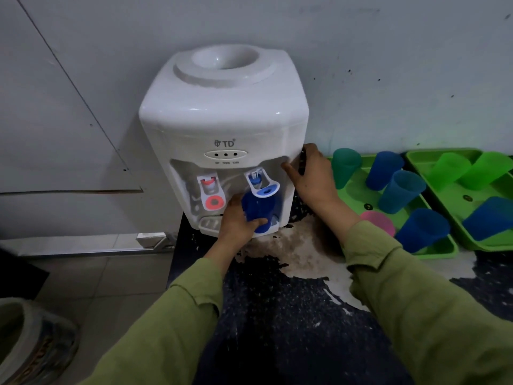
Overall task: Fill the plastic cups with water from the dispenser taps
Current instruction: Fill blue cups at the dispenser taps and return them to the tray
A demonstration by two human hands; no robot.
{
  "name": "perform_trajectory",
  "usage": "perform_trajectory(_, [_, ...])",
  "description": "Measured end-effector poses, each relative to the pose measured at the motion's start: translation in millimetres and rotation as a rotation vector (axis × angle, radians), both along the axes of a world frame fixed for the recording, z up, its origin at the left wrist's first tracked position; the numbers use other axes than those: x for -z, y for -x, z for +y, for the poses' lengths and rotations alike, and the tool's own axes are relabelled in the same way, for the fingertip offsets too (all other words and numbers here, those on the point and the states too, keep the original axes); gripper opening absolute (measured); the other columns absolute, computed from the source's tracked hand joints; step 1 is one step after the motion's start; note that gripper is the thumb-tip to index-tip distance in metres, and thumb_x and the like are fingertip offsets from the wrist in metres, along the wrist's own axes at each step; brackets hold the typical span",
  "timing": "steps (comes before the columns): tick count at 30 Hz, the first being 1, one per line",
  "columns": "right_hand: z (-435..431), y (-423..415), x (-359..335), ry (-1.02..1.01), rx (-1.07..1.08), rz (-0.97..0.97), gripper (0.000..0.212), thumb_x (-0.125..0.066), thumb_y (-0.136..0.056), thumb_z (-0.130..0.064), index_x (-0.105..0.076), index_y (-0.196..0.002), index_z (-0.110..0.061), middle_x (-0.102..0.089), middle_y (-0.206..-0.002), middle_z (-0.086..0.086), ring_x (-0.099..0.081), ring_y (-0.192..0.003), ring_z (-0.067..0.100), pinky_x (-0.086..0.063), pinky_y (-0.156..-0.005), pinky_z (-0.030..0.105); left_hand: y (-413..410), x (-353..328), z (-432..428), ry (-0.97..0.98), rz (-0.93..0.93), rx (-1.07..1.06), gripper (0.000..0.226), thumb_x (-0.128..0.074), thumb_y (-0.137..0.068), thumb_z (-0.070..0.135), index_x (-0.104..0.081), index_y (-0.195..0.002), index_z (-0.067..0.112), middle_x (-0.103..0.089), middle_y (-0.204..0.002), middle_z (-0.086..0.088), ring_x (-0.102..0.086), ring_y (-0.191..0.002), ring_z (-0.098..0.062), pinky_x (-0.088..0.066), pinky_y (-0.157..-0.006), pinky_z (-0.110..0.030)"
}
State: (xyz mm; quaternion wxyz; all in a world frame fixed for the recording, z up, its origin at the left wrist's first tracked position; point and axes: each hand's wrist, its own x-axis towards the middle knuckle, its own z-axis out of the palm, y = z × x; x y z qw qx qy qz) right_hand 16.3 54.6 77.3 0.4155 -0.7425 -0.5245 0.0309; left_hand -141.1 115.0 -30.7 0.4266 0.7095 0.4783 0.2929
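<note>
Left hand (236,226) grips blue cup (258,211) under blue tap (265,191); right hand (312,177) spread flat against dispenser (222,115) side.

Both arms reach forward in long green sleeves, the left sleeve (172,315) low and the right sleeve (416,287) a bit higher. The left hand (236,222) is curled round a blue cup (259,208), with the thumb on the near side and the fingers wrapped behind it. It holds the cup up. The right hand (313,179) lies against the right side of the water dispenser (222,118). Its thumb sits on the front edge and its fingers are spread along the side. It holds nothing.
</note>
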Motion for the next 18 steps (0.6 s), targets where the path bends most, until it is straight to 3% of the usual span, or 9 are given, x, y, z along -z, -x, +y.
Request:
perform_trajectory(9, [-2,7,-5,0.021,0.033,0.06,0.039,-0.064,-0.085,-0.029,-0.052,-0.111,-0.002,-0.062,-0.104,0.016,-0.059,-0.093,0.029,-0.042,-0.072,0.029,1,-3,0,0.048,-0.01,-0.006,0.077,-0.086,-0.059,0.015,-0.043,-0.122,0.016,-0.055,-0.128,-0.006,-0.054,-0.116,-0.024,-0.047,-0.098,-0.041])
perform_trajectory(14, [-12,20,-1,-0.052,0.121,0.134,0.037,-0.066,-0.083,-0.032,-0.049,-0.101,-0.005,-0.053,-0.101,0.012,-0.048,-0.086,0.018,-0.032,-0.07,0.018,1,-7,-3,0.044,-0.022,0.014,0.077,-0.085,-0.061,0.01,-0.042,-0.125,0.011,-0.053,-0.131,-0.01,-0.052,-0.119,-0.027,-0.044,-0.1,-0.046])
perform_trajectory(18, [-18,26,-8,0.068,0.096,0.084,0.032,-0.054,-0.088,-0.046,-0.05,-0.08,-0.015,-0.052,-0.071,-0.004,-0.048,-0.063,0.011,-0.034,-0.053,0.026,0,-9,-5,0.022,-0.009,0.013,0.073,-0.084,-0.062,0.009,-0.043,-0.123,0.008,-0.054,-0.129,-0.011,-0.052,-0.118,-0.027,-0.045,-0.099,-0.043])
